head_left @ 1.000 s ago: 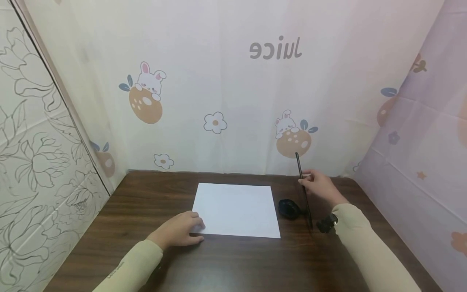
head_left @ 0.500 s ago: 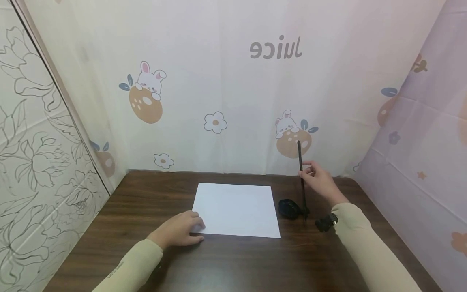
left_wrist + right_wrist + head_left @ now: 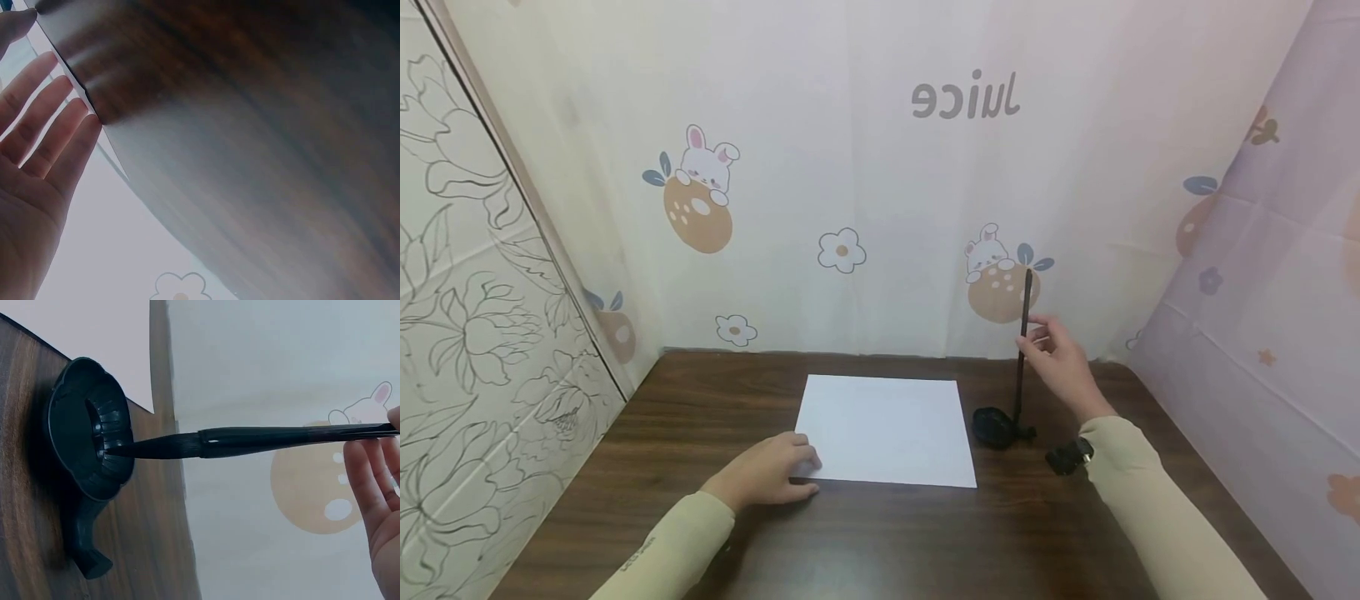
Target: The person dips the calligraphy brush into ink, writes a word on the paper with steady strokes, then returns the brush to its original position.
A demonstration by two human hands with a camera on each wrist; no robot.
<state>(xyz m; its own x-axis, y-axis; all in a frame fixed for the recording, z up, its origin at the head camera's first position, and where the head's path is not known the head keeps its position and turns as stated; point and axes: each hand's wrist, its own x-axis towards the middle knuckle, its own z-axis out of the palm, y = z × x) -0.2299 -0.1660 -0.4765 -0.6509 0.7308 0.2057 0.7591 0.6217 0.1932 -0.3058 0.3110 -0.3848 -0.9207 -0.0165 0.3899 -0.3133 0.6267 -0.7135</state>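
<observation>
A dark calligraphy brush (image 3: 1023,367) is pinched in my right hand (image 3: 1062,367), nearly upright with its bristles down. In the right wrist view the bristle tip (image 3: 119,450) overlaps the hollow of a black, scalloped ink dish (image 3: 72,425) with a curved handle (image 3: 81,540). My thumb and fingers hold the brush along its shaft. In the head view the dish stands just right of a blank white sheet of paper (image 3: 887,429). My left hand (image 3: 766,471) rests with relaxed, spread fingers on the sheet's near left corner; its fingertips (image 3: 94,119) meet the table.
The dark brown wooden table (image 3: 880,537) extends in front of the sheet. Behind it hangs a pale curtain (image 3: 887,167) with rabbit and flower prints. More printed cloth closes in the left and right sides.
My right hand has risen slightly. The brush has swung more upright, its bristle end shifting left from beside the dish to over it. The left hand and the paper stay put.
</observation>
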